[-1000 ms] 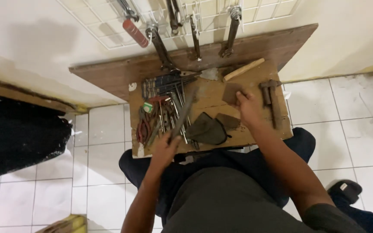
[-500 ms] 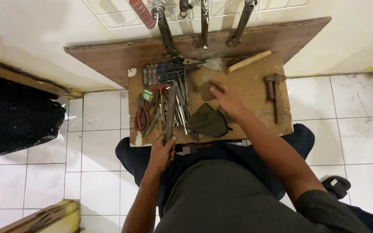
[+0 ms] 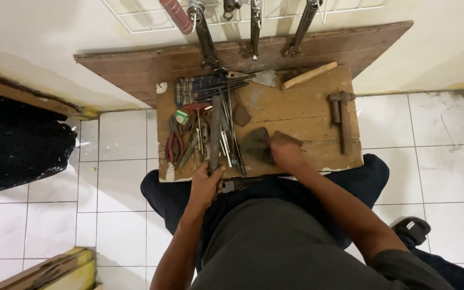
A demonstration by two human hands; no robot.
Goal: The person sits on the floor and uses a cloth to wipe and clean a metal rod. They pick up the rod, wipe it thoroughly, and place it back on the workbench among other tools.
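- Right now our left hand (image 3: pixel 206 185) is clamped on the near end of a long dark metal file (image 3: pixel 215 131), which lies lengthwise on the wooden table (image 3: pixel 302 107) among the tools.
- Our right hand (image 3: pixel 285 152) is closed on a dark rag (image 3: pixel 254 144) lying mid-table, just right of the file.
- Red-handled pliers (image 3: pixel 174 145) sit left of the file; a hammer (image 3: pixel 342 115) lies well apart on the right.
- Wrenches (image 3: pixel 205 37) hang from a wire rack (image 3: pixel 140 16) above.
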